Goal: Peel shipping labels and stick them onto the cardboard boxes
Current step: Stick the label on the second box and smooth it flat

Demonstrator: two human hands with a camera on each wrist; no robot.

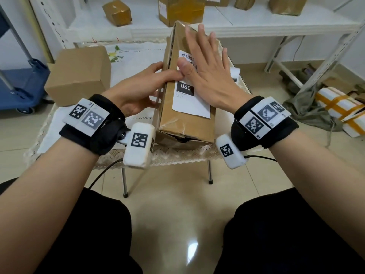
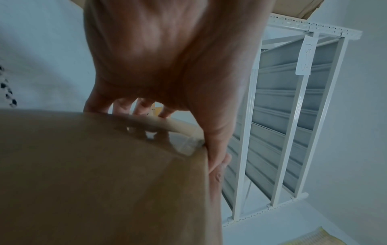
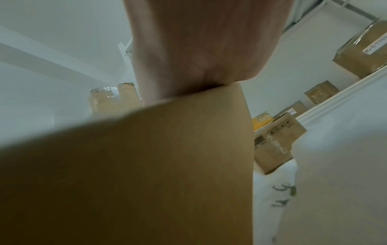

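A long brown cardboard box [image 1: 169, 119] lies on the small table in front of me, tilted up at its far end. A white shipping label [image 1: 190, 101] with a black "060" block lies on its top face. My right hand [image 1: 205, 62] lies flat on the label with fingers straight and spread. My left hand [image 1: 146, 86] grips the box's left side, thumb on the top edge and fingers curled against the side. In the left wrist view the fingers [image 2: 142, 107] wrap the box [image 2: 104, 174]. The right wrist view shows my palm [image 3: 199, 49] against the box [image 3: 146, 165].
A second plain cardboard box [image 1: 79, 74] stands on the table at the left. Several taped parcels [image 1: 117, 12] sit on the white shelf behind. A blue cart [image 1: 21, 84] is at far left. A white parcel with yellow tape [image 1: 341, 109] lies on the floor at right.
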